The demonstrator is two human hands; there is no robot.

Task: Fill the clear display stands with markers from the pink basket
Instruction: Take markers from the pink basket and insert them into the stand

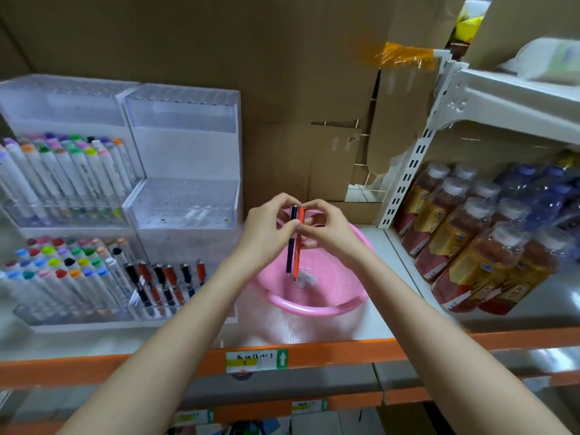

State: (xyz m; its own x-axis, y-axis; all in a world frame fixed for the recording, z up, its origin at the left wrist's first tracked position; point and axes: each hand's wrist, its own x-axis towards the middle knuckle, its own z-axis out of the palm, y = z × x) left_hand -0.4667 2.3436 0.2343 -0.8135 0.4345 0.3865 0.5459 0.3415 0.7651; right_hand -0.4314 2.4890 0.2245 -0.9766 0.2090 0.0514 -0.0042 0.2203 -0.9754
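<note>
Above the pink basket (301, 304) my left hand (266, 224) and my right hand (326, 227) meet and together pinch two upright pens, a dark blue pen (291, 252) and an orange pen (297, 255). Both pens point down into the basket. A small white item lies in the basket bottom. Left of the basket stand the tiered clear display stands (185, 196). The left stand holds many white markers (72, 171) with coloured caps. The right stand's bottom tier holds several black and orange pens (166, 282); its upper tiers look nearly bare.
Everything sits on a white shelf with an orange front edge (314, 356). Cardboard (282, 89) backs the shelf. A white perforated upright (408, 171) divides it from packs of bottled drinks (470, 246) on the right. Lower shelves show below.
</note>
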